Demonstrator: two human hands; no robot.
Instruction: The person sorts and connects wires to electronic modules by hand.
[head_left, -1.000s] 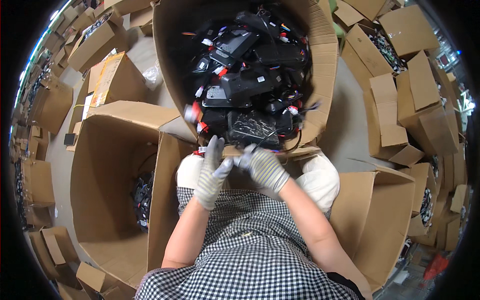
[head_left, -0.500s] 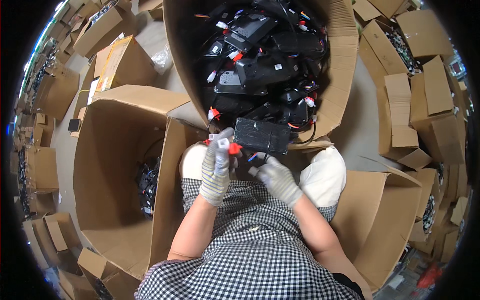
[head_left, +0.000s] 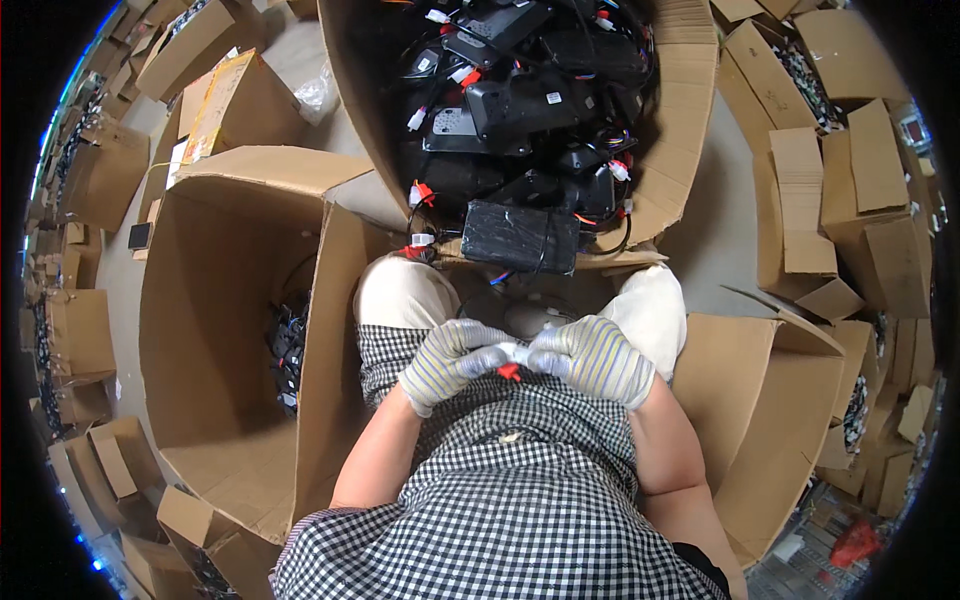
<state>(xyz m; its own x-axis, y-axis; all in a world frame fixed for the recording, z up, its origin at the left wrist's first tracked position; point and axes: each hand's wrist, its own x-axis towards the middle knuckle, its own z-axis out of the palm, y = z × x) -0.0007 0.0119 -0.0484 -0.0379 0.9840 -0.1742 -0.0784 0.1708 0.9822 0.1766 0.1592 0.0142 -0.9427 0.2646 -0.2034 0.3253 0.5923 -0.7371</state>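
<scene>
Over my lap, my left hand (head_left: 450,362) and my right hand (head_left: 598,362), both in striped grey-white gloves, meet fingertip to fingertip. Between them they pinch a small white plastic connector (head_left: 516,353). A red piece (head_left: 510,372) shows just below it; whether the two are joined I cannot tell. Ahead of my hands, a flat black rectangular case (head_left: 520,238) rests at the near edge of the large carton, with a cable across it. Left of that case, a white plug (head_left: 422,240) with a red part lies on the carton's edge.
The large carton (head_left: 690,130) ahead holds a heap of black cases (head_left: 530,110) with wires and red and white plugs. A deep carton (head_left: 310,400) at my left has dark parts (head_left: 288,355) inside. Another open carton (head_left: 715,400) stands at my right. More cartons line both sides.
Both hands have drawn back from the black case to my lap and come together. The white connector and red piece, earlier at my left hand, are now between both hands.
</scene>
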